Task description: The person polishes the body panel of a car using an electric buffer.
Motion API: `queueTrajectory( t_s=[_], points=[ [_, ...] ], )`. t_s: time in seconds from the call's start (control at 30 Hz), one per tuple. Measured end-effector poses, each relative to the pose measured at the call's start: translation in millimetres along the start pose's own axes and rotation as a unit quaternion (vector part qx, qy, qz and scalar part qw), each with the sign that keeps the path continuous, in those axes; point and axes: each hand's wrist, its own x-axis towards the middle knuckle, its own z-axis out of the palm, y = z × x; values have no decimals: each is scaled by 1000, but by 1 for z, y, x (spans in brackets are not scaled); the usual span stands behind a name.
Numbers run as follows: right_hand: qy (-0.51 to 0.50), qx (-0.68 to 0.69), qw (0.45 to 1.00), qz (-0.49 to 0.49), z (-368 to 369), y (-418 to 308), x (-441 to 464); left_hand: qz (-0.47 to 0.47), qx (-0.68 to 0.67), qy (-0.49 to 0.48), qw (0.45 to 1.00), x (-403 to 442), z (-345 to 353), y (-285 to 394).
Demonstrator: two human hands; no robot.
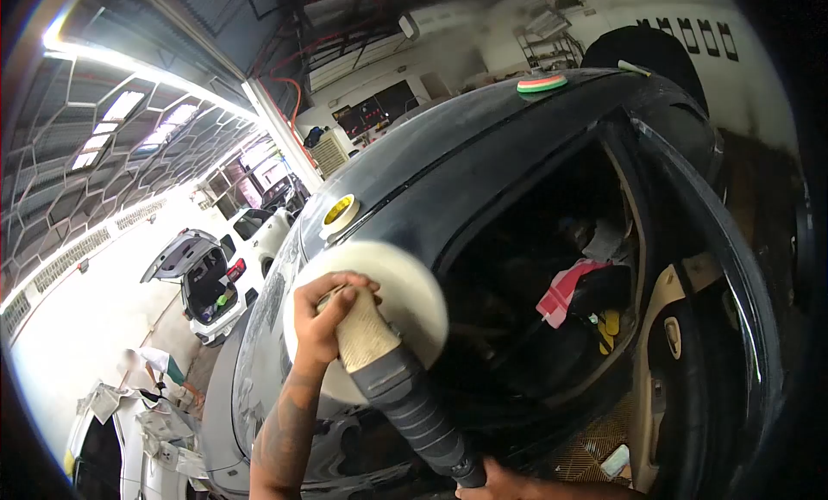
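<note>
My left hand (326, 315) is wrapped round the tape-covered front end of a black car polisher (410, 401). At the bottom of the view my right hand (490, 481) grips the tool's rear end, partly cut off by the frame edge. The polisher's large round white pad (414, 280) looks smeared at its rim, as if spinning. It covers the front roof edge of a dark car (483, 146); whether it touches the paint I cannot tell. Just beyond the pad, a roll of tape (341, 211) rests on the car.
A green, white and orange pad (542, 84) sits on the roof. The car's door (733, 267) stands open at right, with a pink cloth (569, 289) inside. A white car (207, 284) has its tailgate raised. Another person (164, 366) bends beside a paper-masked car (129, 440).
</note>
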Motion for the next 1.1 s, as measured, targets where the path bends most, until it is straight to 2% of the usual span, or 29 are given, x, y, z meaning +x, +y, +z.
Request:
queueTrajectory(
  t_s=[0.03,0.1,0.17,0.2,0.23,0.27,0.37,0.4,0.47,0.5,0.57,0.67,0.7,0.77,0.8,0.93,1.0,1.03,1.1],
  points=[
    [-2,3,1000,2,2,10,2,2,-11,11,1000,-11,-3,-1],
    [-46,119,991,44,9,56,16,-16,19,41,999,-30,-12,1],
    [-69,179,979,68,17,110,34,10,14,66,998,-49,-22,-5],
    [-109,97,987,62,21,140,46,23,40,70,996,-59,-24,-1],
    [-146,14,988,55,24,129,47,21,40,71,996,-68,-30,-4],
    [-147,16,987,56,25,120,41,26,39,86,995,-78,-37,-9],
    [-64,-97,993,-8,25,60,10,31,26,118,992,-100,-45,-11],
    [-65,-96,993,-6,25,60,10,29,28,127,991,-104,-44,-9],
    [-100,-41,992,-68,25,61,13,17,21,135,990,-106,-46,-8],
    [-101,-40,992,-68,25,84,19,16,22,136,990,-102,-47,-8],
    [-20,-70,993,-96,21,144,34,24,46,121,991,-85,-44,-8],
    [-17,-50,992,-115,2,114,25,2,50,94,994,-44,-22,0],
    [-16,-49,992,-115,-6,73,19,-7,65,85,994,-30,-18,2],
    [-79,-4,997,20,-16,-12,6,-3,35,51,998,2,-10,2],
    [-76,13,991,-113,-18,5,20,3,41,43,998,14,-3,9],
    [-85,20,994,-64,-21,-4,18,4,16,11,1000,27,-6,7],
    [-4,-62,996,67,-9,-27,-1,2,41,44,998,8,-13,5],
    [-5,-60,996,68,-6,-17,2,5,-8,56,998,-4,-16,1],
    [-29,-92,995,-13,6,12,8,26,24,63,997,-28,-31,-3]
  ],
)
